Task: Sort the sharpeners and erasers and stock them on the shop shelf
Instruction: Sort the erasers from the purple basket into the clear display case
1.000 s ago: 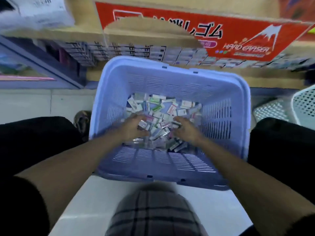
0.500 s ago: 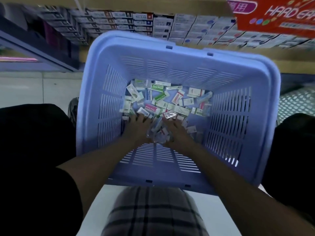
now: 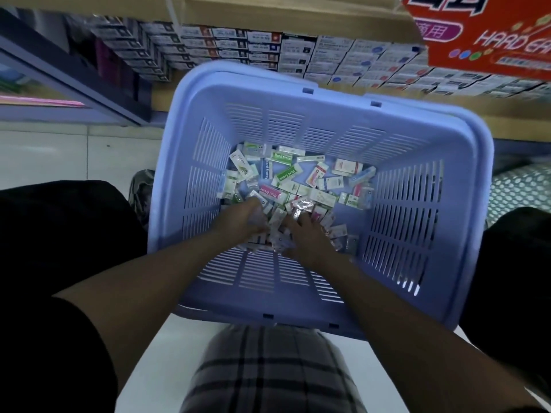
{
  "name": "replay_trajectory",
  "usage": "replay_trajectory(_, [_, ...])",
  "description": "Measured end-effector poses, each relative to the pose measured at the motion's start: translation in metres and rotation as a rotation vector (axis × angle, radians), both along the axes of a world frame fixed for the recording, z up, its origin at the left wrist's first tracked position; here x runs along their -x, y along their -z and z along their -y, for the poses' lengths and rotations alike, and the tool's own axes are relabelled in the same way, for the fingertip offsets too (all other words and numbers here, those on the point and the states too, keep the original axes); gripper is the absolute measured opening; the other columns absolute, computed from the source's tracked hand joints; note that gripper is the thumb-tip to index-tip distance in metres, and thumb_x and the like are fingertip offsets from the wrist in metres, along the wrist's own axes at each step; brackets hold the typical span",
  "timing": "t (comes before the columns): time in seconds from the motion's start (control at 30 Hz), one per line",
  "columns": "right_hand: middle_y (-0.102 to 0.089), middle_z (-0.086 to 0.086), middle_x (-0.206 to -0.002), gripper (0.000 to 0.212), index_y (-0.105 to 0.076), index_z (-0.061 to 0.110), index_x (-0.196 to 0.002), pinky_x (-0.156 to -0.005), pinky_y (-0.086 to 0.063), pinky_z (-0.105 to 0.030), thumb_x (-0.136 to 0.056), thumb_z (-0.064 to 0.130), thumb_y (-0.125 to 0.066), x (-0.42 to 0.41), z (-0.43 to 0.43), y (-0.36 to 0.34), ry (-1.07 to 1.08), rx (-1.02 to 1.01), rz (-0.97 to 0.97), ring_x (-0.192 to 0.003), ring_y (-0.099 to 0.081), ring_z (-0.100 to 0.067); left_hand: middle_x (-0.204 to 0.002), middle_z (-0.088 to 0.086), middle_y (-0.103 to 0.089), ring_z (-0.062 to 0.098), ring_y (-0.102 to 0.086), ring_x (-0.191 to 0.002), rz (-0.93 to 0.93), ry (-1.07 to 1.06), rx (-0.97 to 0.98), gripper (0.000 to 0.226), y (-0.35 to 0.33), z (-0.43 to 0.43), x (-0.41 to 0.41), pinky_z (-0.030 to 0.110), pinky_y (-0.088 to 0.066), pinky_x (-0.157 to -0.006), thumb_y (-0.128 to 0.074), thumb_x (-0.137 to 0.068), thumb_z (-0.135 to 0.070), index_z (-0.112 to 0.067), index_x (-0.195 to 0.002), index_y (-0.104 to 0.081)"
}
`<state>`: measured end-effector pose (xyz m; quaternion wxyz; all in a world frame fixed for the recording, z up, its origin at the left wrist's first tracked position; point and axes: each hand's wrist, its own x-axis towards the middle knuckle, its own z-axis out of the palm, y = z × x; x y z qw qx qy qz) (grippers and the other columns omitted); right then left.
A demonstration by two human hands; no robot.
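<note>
My left hand [image 3: 240, 220] has its fingers curled over a clump of eraser packets [image 3: 286, 174]. My right hand [image 3: 308, 236] lies on the same heap just beside it, but I cannot tell whether it grasps anything, since the fingers are blurred into the wrappers.

Both hands are low inside the blue basket [image 3: 465, 180], near its front wall, with both forearms crossing its near rim. The packets are spread loose over the basket's bottom, thickest from the middle towards the back wall. I cannot pick out any sharpeners among them. A bare strip of the bottom shows by the basket's right wall, and the slotted walls slope up on all four sides, so the only way out is straight up.

Behind the basket's far rim runs the shelf [image 3: 507, 126], its edge close to that rim, with rows of small boxes [image 3: 351, 59] stacked on it. A red carton [image 3: 492, 40] hangs above the basket's far right corner. A white mesh bin [image 3: 521, 189] sits beside the right wall.
</note>
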<state>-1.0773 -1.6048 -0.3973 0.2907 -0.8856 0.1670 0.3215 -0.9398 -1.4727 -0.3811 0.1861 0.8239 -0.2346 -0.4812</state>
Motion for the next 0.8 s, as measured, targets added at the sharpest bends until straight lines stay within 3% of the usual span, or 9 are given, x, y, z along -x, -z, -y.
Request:
replay_trajectory(0.07, [-0.039, -0.021, -0.13, 0.065, -0.037, 0.009, -0.136, -0.088, -0.041, -0.04, -0.08, 0.021, -0.067, 0.0, -0.004, -0.005, 0.05, -0.002, 0.031, -0.113, -0.044, -0.041, -0.11, 0.013, -0.062, 0.029, -0.059, -0.103, -0.071, -0.147, 0.088, 0.047, -0.004, 0.004, -0.005, 0.03, -0.047, -0.079, -0.071, -0.082, -0.028, -0.007, -0.119, -0.052])
replay_trajectory(0.13, [-0.042, -0.022, -0.129, 0.057, -0.04, 0.005, -0.133, -0.082, -0.043, -0.035, -0.081, 0.01, -0.064, 0.002, 0.0, -0.011, 0.141, -0.044, 0.055, -0.107, -0.05, -0.04, -0.121, 0.009, -0.057, 0.024, -0.054, -0.112, -0.099, -0.241, 0.169, 0.056, -0.011, 0.009, -0.009, 0.025, -0.046, -0.081, -0.071, -0.082, -0.028, -0.006, -0.128, -0.049])
replay_trajectory(0.27, [-0.05, -0.017, -0.122, 0.038, -0.052, 0.006, -0.117, -0.075, -0.051, -0.035, -0.081, -0.007, -0.058, 0.002, 0.019, -0.04, 0.415, -0.161, 0.06, -0.096, -0.055, -0.029, -0.098, -0.002, -0.055, 0.013, -0.053, -0.089, -0.123, -0.312, 0.229, 0.042, -0.032, 0.014, -0.01, 0.009, -0.035, -0.055, -0.068, -0.085, -0.024, -0.002, -0.117, -0.051])
replay_trajectory(0.4, [-0.054, -0.01, -0.111, 0.029, -0.055, 0.007, -0.112, -0.062, -0.043, -0.018, -0.085, 0.007, -0.066, -0.003, 0.035, -0.087, 0.477, -0.25, 0.16, -0.091, -0.053, -0.022, -0.089, -0.001, -0.061, 0.012, -0.057, -0.077, -0.164, -0.346, 0.308, 0.027, -0.065, 0.019, -0.012, 0.015, -0.045, -0.059, -0.07, -0.083, -0.025, -0.009, -0.097, -0.053])
replay_trajectory(0.5, [-0.052, -0.01, -0.089, 0.028, -0.052, -0.002, -0.101, -0.067, -0.037, -0.034, -0.09, 0.021, -0.063, -0.012, 0.039, -0.129, 0.503, -0.278, 0.285, -0.077, -0.048, -0.025, -0.089, 0.001, -0.061, 0.011, -0.056, -0.079, -0.075, -0.316, 0.364, 0.028, -0.098, 0.026, -0.018, 0.018, -0.044, -0.062, -0.071, -0.082, -0.029, -0.012, -0.095, -0.054])
replay_trajectory(0.57, [-0.046, -0.004, -0.08, 0.026, -0.05, -0.002, -0.096, -0.067, -0.034, -0.034, -0.094, 0.023, -0.056, -0.019, 0.041, -0.16, 0.508, -0.293, 0.366, -0.072, -0.044, -0.016, -0.087, -0.004, -0.059, 0.007, -0.056, -0.079, -0.021, -0.282, 0.418, 0.022, -0.127, 0.032, -0.023, 0.017, -0.043, -0.066, -0.071, -0.082, -0.031, -0.019, -0.089, -0.054])
replay_trajectory(0.67, [-0.046, 0.016, -0.083, 0.006, -0.05, 0.018, -0.103, -0.068, -0.036, -0.015, -0.097, 0.019, -0.051, -0.025, 0.042, -0.212, 0.491, -0.364, 0.474, -0.075, -0.046, 0.007, -0.084, -0.004, -0.057, 0.009, -0.055, -0.076, -0.006, -0.222, 0.488, 0.024, -0.174, 0.038, -0.028, 0.027, -0.044, -0.069, -0.069, -0.083, -0.033, -0.016, -0.09, -0.054])
replay_trajectory(0.8, [-0.051, 0.015, -0.098, 0.015, -0.05, 0.031, -0.111, -0.07, -0.039, -0.015, -0.098, 0.022, -0.048, -0.027, 0.041, -0.271, 0.482, -0.414, 0.577, -0.081, -0.05, 0.004, -0.078, -0.004, -0.055, -0.002, -0.052, -0.059, 0.014, -0.179, 0.632, 0.021, -0.238, 0.046, -0.027, 0.015, -0.042, -0.055, -0.068, -0.085, -0.029, -0.013, -0.09, -0.054])
